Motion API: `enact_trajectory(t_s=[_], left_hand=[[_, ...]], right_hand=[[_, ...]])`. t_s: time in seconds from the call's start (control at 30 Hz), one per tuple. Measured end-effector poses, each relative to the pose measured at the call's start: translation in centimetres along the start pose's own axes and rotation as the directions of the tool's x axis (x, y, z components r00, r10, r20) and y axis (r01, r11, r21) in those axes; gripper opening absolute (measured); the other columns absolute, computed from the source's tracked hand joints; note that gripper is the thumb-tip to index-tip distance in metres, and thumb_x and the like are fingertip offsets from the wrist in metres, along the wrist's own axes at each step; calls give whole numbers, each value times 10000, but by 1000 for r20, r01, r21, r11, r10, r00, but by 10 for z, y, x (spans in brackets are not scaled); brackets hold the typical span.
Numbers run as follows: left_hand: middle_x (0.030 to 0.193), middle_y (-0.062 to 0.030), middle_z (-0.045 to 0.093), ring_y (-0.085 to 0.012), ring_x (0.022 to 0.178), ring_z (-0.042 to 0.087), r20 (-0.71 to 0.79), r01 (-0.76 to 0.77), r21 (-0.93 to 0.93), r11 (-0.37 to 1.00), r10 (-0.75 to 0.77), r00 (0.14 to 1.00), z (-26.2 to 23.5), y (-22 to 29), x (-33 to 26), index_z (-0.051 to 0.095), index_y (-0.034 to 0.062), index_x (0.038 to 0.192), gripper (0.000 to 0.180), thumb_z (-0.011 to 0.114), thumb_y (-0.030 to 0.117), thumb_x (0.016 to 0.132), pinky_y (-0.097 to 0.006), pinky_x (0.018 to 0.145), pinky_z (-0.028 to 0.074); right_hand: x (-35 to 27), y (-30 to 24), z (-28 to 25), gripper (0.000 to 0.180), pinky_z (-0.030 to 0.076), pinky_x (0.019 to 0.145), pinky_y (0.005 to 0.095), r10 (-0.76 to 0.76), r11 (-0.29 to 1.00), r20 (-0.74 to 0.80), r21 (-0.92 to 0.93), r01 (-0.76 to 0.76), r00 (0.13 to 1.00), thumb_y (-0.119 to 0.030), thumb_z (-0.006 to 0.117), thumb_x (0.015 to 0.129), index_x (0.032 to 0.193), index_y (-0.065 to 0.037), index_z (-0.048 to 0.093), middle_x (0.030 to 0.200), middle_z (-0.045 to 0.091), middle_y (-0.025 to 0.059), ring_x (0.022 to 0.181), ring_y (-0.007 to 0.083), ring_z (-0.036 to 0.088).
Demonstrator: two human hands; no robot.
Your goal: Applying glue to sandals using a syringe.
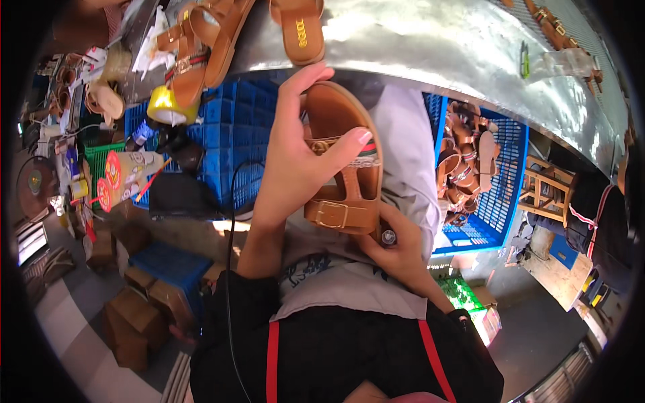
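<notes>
A brown sandal (351, 183) is held upright in front of my lap, toe end up. Its straps carry a buckle and a striped, braided band. My left hand (290, 158) grips it from the left, the thumb across the upper strap and the fingers curled behind the sole. Below the sandal's buckled end, my right hand (402, 247) is closed around a small object with a round, shiny end (388, 237). The rest of that object is hidden, and I cannot tell whether it touches the sandal.
Ahead is a shiny metal table (416, 47) with other brown sandals (222, 40) and a yellow tape roll (171, 106). A blue crate (502, 201) of sandals stands right; stacked blue crates (232, 134) stand left. A black cable (230, 255) hangs beside my left arm.
</notes>
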State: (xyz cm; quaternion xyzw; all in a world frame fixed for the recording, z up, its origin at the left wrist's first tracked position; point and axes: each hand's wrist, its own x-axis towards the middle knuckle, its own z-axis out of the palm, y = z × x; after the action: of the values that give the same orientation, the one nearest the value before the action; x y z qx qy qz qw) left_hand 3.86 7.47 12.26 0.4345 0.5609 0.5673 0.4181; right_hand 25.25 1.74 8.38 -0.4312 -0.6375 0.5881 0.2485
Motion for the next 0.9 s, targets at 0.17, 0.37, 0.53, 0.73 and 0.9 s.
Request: enact_trajectory(t_s=[0.17, 0.37, 0.53, 0.73, 0.9], left_hand=[[1407, -168, 487, -192, 1153, 549, 84, -115, 63, 991, 110, 990, 3, -23, -13, 340, 18, 1435, 792, 775, 40, 773, -324, 988, 467], [1386, -142, 487, -203, 1230, 521, 80, -206, 77, 975, 200, 976, 3, -21, -18, 371, 4, 1418, 743, 753, 13, 781, -335, 1048, 437], [1379, -167, 501, -210, 1192, 540, 109, -218, 209, 953, 199, 974, -3, -12, -22, 450, 1, 1370, 662, 742, -2, 775, -335, 1021, 448], [1277, -152, 547, -279, 1147, 572, 80, -325, 348, 880, 317, 945, 4, -7, -24, 585, 39, 1264, 546, 754, 29, 745, -347, 970, 474], [1271, -149, 546, -277, 1128, 578, 78, -331, 386, 861, 327, 942, 6, -5, -25, 585, 46, 1269, 541, 747, 29, 753, -347, 955, 482]], right_hand=[[-21, 12, -30, 587, 497, 814, 315, -1, 984, 171, 174, -29, 985, -35, 622, 846, 1393, 9, 413, 1247, 480, 147, 908, 235, 614], [-4, -2, -38, 468, 467, 677, 252, 45, 916, -79, 401, -10, 996, -44, 518, 933, 1395, -3, 457, 1176, 489, 124, 808, 128, 554], [9, -27, -37, 537, 481, 649, 223, 156, 956, -133, 269, -116, 979, 94, 595, 911, 1427, -5, 480, 1173, 546, 97, 875, 101, 594], [11, -21, -36, 476, 496, 717, 256, -96, 995, -233, -2, 98, 968, 95, 743, 789, 1249, 25, 644, 1071, 661, 116, 913, 156, 628], [15, -16, -38, 460, 498, 742, 273, -258, 962, -239, -153, 226, 936, 105, 760, 753, 1197, 10, 685, 1050, 675, 123, 893, 187, 634]])
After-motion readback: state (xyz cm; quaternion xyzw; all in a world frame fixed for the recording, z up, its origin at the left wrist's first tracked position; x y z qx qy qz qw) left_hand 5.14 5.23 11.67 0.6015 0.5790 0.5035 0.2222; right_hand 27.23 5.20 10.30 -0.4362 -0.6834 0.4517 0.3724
